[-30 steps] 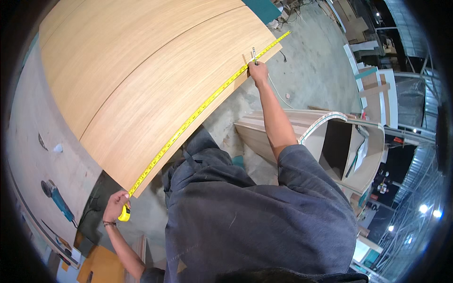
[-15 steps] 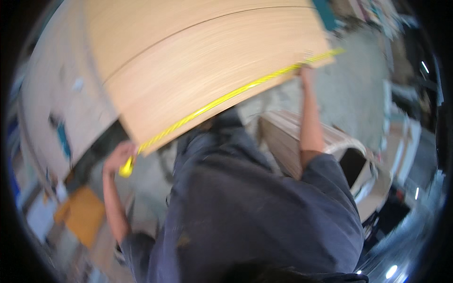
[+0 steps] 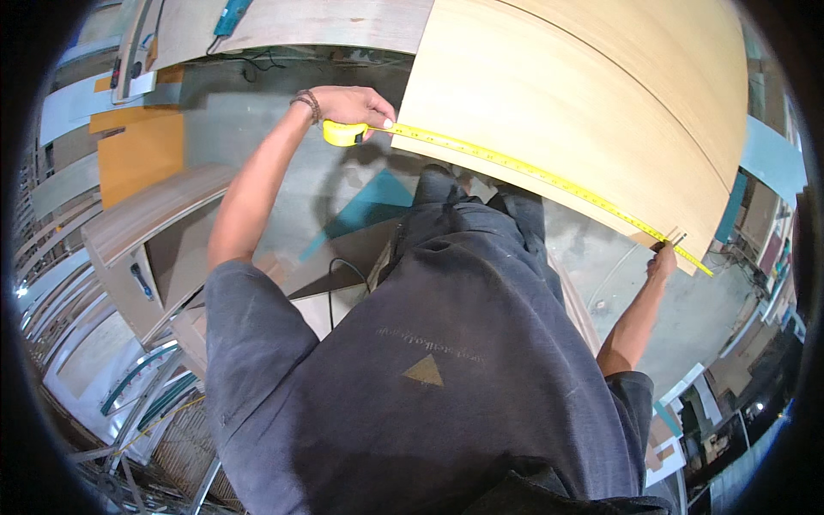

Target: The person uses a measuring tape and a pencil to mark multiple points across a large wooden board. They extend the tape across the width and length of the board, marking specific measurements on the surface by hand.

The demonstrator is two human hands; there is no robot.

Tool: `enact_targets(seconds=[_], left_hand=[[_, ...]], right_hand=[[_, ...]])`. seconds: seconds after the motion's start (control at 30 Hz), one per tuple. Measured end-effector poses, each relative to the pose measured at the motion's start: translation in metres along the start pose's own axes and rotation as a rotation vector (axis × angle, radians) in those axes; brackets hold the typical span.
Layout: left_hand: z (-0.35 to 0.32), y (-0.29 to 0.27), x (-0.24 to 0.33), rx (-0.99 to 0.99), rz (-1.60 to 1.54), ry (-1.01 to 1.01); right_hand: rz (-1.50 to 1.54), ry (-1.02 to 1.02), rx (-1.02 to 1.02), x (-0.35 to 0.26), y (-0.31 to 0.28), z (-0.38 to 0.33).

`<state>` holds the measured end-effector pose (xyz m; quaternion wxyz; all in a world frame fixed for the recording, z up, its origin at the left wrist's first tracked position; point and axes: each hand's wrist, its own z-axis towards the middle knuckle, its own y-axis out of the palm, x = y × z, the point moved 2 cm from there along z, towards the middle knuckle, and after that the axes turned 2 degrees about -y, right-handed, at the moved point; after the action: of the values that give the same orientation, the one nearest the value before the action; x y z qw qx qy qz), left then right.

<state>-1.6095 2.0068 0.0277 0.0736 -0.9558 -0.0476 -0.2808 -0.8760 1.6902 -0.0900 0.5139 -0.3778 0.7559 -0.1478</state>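
Note:
A yellow tape measure (image 3: 345,133) hangs at the left corner of a pale wooden board (image 3: 549,103), its blade drawn out along the board's near edge. My left hand (image 3: 350,106) is closed on it, fingers pinching the blade beside the case. At the board's right end my right hand (image 3: 661,260) is closed at the edge, holding the blade against the wood. A thin dark stick (image 3: 678,238), perhaps a pencil, pokes up from those fingers. The blade's free end sticks out past the board's right corner.
Behind my left hand stands a second table (image 3: 343,24) with a teal power tool (image 3: 230,17) on it. An orange panel (image 3: 142,156) and a wooden cabinet box (image 3: 163,245) are at the left. A teal sheet (image 3: 365,210) lies on the floor near my legs.
My view has swung round, so the board now sits at the upper right and its near edge slopes down to the right. Both hands still keep the blade stretched along that edge.

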Motion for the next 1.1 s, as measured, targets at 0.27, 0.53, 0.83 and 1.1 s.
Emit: enact_targets(seconds=[0.27, 0.53, 0.83, 1.1], left_hand=[[-0.003, 0.003, 0.001, 0.002, -0.045, 0.028], [-0.005, 0.004, -0.001, 0.028, -0.045, 0.027], [-0.003, 0.005, -0.006, 0.029, -0.032, 0.072], [-0.006, 0.005, 0.000, 0.034, -0.044, 0.056]], right_hand=[[-0.056, 0.090, 0.008, -0.015, 0.008, -0.015], [-0.064, 0.086, -0.038, -0.014, 0.010, -0.014], [-0.073, 0.059, -0.095, -0.014, 0.006, -0.014], [-0.070, 0.072, -0.069, -0.016, 0.006, -0.019]])
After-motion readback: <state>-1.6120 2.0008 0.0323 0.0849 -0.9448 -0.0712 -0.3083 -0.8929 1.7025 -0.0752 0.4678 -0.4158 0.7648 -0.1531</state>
